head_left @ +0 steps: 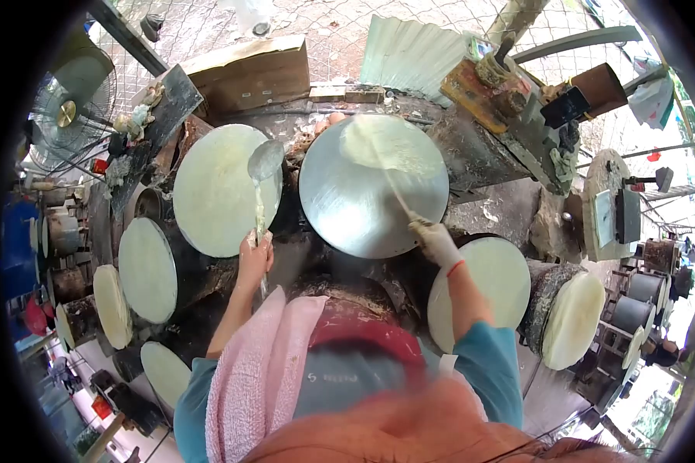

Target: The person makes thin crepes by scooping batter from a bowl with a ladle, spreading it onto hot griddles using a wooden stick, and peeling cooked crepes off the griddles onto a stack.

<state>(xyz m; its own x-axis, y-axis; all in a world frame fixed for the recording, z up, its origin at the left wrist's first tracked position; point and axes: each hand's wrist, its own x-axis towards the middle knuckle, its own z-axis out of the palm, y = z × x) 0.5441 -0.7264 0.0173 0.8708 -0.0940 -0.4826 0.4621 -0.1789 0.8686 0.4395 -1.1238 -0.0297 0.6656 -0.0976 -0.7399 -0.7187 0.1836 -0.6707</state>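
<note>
The ladle (266,160) was in our left grip (255,261), closed firmly round the smeared handle, its bowl over the inner edge of a pale disc (216,193); whether the two touched, we could not tell. We judged it light and stiff, heavier towards the bowl, slippery where coating clung, and best held midway along the handle. Our right grip (438,245) (a red band (456,268) circled that wrist) was wrapped round a thin stick (399,197), its blurred far end over a pale layer (386,143) on the shiny round plate (347,220).

Nearest us hung a pink towel (243,378), which could have brushed our left forearm. Another disc (511,282) lay beneath our right forearm, crowding it. Beyond the plate we saw cardboard (247,73) and a corrugated sheet (405,55), with a fan (66,113) off to the left.
</note>
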